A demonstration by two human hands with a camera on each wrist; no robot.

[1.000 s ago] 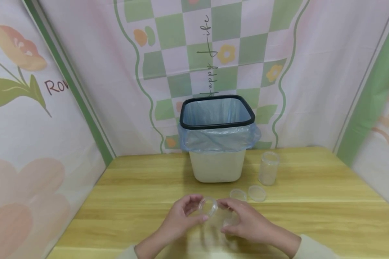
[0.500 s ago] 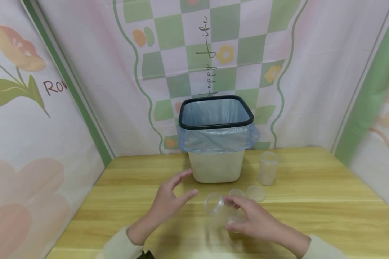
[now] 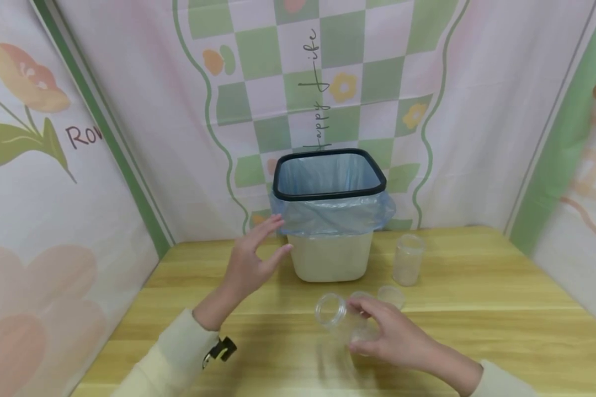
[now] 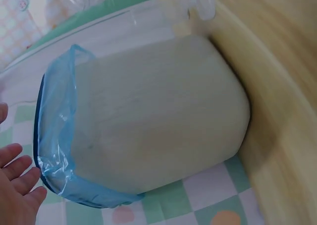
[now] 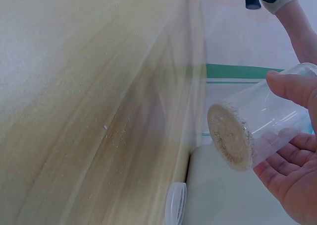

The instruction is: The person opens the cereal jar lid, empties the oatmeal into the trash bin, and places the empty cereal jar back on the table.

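Observation:
My right hand point(image 3: 397, 336) grips a clear plastic jar point(image 5: 270, 118) around its side and holds it tilted above the table. Its uncapped mouth points left and away in the head view. Tan grainy residue point(image 5: 230, 136) shows at the jar's base in the right wrist view. My left hand point(image 3: 248, 262) holds nothing, fingers spread, just left of the cream trash bin point(image 3: 330, 258). In the left wrist view, its fingertips are close to the blue bag point(image 4: 58, 140) folded over the bin's rim; I cannot tell whether they touch it.
A second clear jar point(image 3: 408, 262) stands upright right of the bin. A clear lid point(image 3: 391, 296) lies in front of it, with another partly hidden behind my right hand. A few crumbs point(image 5: 119, 133) dot the wooden table point(image 3: 179, 309). Patterned curtains hang behind and at both sides.
My left hand has let go of the jar, moved left, then risen forward toward the bin's rim, fingers spread. My right hand keeps the jar and has shifted slightly right.

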